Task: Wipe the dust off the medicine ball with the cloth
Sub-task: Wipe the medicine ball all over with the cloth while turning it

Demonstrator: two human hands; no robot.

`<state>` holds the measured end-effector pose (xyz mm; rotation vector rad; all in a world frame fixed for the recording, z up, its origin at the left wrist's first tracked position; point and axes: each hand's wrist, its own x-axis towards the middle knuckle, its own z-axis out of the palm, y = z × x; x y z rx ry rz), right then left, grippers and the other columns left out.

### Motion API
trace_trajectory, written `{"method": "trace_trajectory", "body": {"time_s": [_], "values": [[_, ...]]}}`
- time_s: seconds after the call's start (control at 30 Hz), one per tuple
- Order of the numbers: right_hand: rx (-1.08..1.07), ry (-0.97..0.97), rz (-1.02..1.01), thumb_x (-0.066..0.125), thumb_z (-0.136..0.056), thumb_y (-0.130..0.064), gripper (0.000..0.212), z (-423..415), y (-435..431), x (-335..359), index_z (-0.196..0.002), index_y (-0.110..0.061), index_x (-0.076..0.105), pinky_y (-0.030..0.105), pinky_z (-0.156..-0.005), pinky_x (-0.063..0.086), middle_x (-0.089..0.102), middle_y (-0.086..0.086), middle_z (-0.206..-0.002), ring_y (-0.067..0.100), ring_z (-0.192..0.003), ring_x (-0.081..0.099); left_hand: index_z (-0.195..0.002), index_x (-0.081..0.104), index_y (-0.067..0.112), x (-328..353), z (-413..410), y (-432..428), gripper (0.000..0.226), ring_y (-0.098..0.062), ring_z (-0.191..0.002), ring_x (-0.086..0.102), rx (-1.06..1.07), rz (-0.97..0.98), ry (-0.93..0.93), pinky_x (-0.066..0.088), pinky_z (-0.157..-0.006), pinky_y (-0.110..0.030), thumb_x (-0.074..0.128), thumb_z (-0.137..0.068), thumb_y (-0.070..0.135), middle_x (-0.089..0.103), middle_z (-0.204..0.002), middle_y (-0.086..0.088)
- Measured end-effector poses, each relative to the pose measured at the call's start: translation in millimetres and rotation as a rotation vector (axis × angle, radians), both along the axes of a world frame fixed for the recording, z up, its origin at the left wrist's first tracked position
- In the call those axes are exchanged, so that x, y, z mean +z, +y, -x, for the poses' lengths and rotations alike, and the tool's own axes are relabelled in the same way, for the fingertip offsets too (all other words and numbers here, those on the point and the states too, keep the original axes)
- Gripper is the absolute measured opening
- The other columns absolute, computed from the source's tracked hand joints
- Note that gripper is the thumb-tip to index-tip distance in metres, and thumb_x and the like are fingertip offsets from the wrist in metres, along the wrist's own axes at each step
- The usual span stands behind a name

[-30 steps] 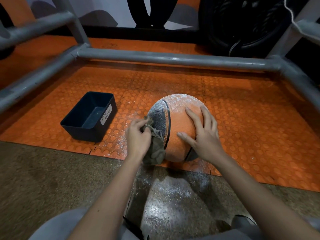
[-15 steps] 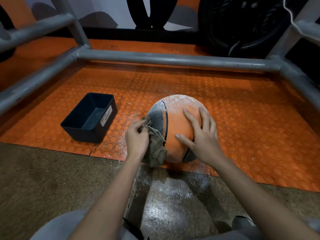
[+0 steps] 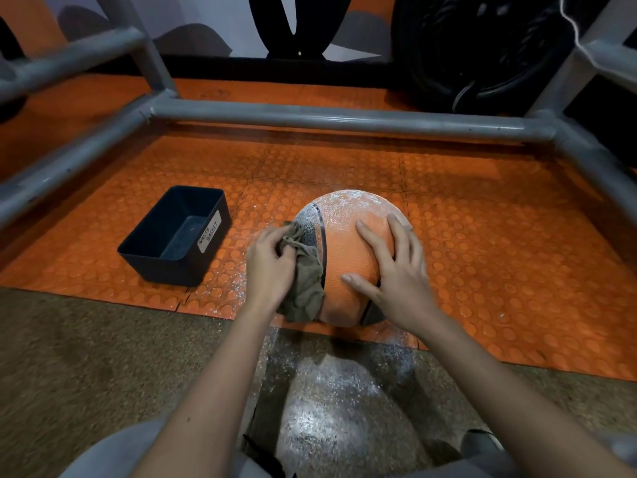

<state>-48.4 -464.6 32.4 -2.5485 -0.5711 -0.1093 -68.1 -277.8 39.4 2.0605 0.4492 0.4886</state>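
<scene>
An orange-and-grey medicine ball [image 3: 348, 257] sits on the orange studded floor mat [image 3: 482, 236], close to the mat's near edge where it meets the speckled brown floor [image 3: 86, 357]. White dust coats the top of the ball and lies scattered on the mat around it and on the floor just in front.

The left hand [image 3: 270, 267] presses a crumpled olive-brown cloth [image 3: 303, 281] against the ball's left side, over the grey panel and the dark seam line. Its fingers [image 3: 272, 236] are curled closed around the upper part of the cloth, bunching it, while the rest of the cloth hangs down along the ball towards the mat.

The right hand [image 3: 400, 274] lies flat on the ball's upper right side, its fingers spread wide and gripping nothing, the thumb pointing left across the orange panel. Both forearms are bare and reach in from the bottom of the view.

To the left of the ball, apart from it, stands a dark rectangular plastic bin [image 3: 175, 236] with a white label reading "WASTE BASKET"; it is open-topped and I cannot make out anything inside. A grey metal tube frame [image 3: 327, 119] runs across behind the ball and down both sides. Beyond it, a large black tyre [image 3: 482, 46] stands at the upper right.
</scene>
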Motion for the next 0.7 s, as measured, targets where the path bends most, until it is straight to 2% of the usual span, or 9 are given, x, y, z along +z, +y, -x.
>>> {"method": "trace_trajectory", "body": {"time_s": [0.13,0.23,0.3,0.37,0.43,0.5,0.57,0.63,0.7], "values": [[0.02,0.023,-0.039,0.044,-0.076,-0.073,0.073,-3.2,-3.5,-2.1,-0.135,-0.056,0.003,0.049,-0.115,0.003,-0.007,0.0,-0.159,0.02,-0.142,-0.008,-0.123,0.061,0.019,11.6,8.9,-24.2,0.04,-0.014,-0.114,0.032,-0.137,-0.361,-0.13,0.024,-0.097,-0.02,0.052,-0.088,0.002,0.053,-0.122,0.011],[0.038,-0.002,-0.077,0.039,-0.073,-0.079,0.075,-5.1,-6.5,-2.6,-0.138,-0.055,0.008,0.049,-0.115,0.008,-0.004,0.0,-0.158,0.019,-0.141,-0.004,-0.118,0.065,0.019,14.9,12.3,-31.8,0.039,-0.015,-0.11,0.036,-0.296,-0.512,-0.252,0.028,-0.094,-0.02,0.059,-0.083,0.004,0.056,-0.123,0.007],[0.055,0.007,-0.071,0.051,-0.08,-0.069,0.073,-5.4,-6.9,-1.8,-0.139,-0.053,0.01,0.05,-0.114,0.009,-0.005,0.0,-0.158,0.02,-0.142,-0.005,-0.114,0.066,0.015,13.3,10.7,-23.4,0.036,-0.007,-0.105,0.04,-0.315,-0.435,-0.299,0.033,-0.09,-0.009,0.062,-0.08,0.005,0.053,-0.115,0.002],[0.069,0.02,-0.047,0.056,-0.084,-0.058,0.072,-4.0,-6.4,0.6,-0.137,-0.054,0.008,0.05,-0.115,0.008,-0.007,-0.001,-0.158,0.02,-0.142,-0.008,-0.108,0.064,0.011,13.1,7.2,-13.5,0.03,0.001,-0.098,0.042,-0.223,-0.265,-0.308,0.037,-0.088,-0.004,0.065,-0.079,0.002,0.047,-0.107,0.003],[0.082,0.024,-0.028,0.056,-0.084,-0.057,0.073,-1.7,-4.9,2.9,-0.138,-0.055,0.007,0.05,-0.115,0.007,-0.01,-0.003,-0.158,0.017,-0.142,-0.012,-0.106,0.063,0.013,11.6,3.2,-9.2,0.025,0.0,-0.096,0.046,-0.087,-0.122,-0.286,0.042,-0.092,-0.017,0.062,-0.084,0.003,0.05,-0.103,0.006],[0.092,0.026,-0.019,0.055,-0.084,-0.058,0.073,-0.2,-3.2,3.3,-0.138,-0.055,0.006,0.05,-0.115,0.006,-0.012,-0.004,-0.158,0.014,-0.141,-0.013,-0.112,0.063,0.013,7.3,2.3,-14.2,0.025,-0.005,-0.102,0.048,-0.041,-0.103,-0.266,0.042,-0.097,-0.031,0.056,-0.089,0.005,0.052,-0.106,0.009],[0.099,0.022,-0.034,0.057,-0.083,-0.058,0.073,-2.3,-3.3,2.8,-0.135,-0.056,0.006,0.05,-0.115,0.006,-0.011,-0.005,-0.158,0.013,-0.141,-0.013,-0.118,0.062,0.012,-0.2,5.3,-23.0,0.029,-0.006,-0.11,0.043,-0.083,-0.215,-0.296,0.035,-0.101,-0.035,0.052,-0.091,0.011,0.052,-0.11,0.009],[0.098,0.038,-0.13,0.063,-0.081,-0.056,0.071,-5.4,-4.7,2.8,-0.132,-0.058,0.014,0.05,-0.115,0.008,-0.005,-0.006,-0.157,0.014,-0.142,-0.009,-0.122,0.061,0.012,-6.7,7.1,-26.1,0.036,-0.008,-0.114,0.041,-0.157,-0.331,-0.333,0.028,-0.1,-0.034,0.047,-0.091,0.024,0.058,-0.11,0.003],[0.074,0.076,-0.303,0.06,-0.076,-0.049,0.059,-6.8,-5.5,2.6,-0.123,-0.061,0.027,0.047,-0.114,0.01,0.005,-0.008,-0.155,0.011,-0.141,-0.003,-0.123,0.061,0.013,-9.3,5.4,-22.8,0.041,-0.013,-0.114,0.042,-0.218,-0.405,-0.355,0.032,-0.097,-0.038,0.045,-0.089,0.029,0.06,-0.11,-0.003]]}}
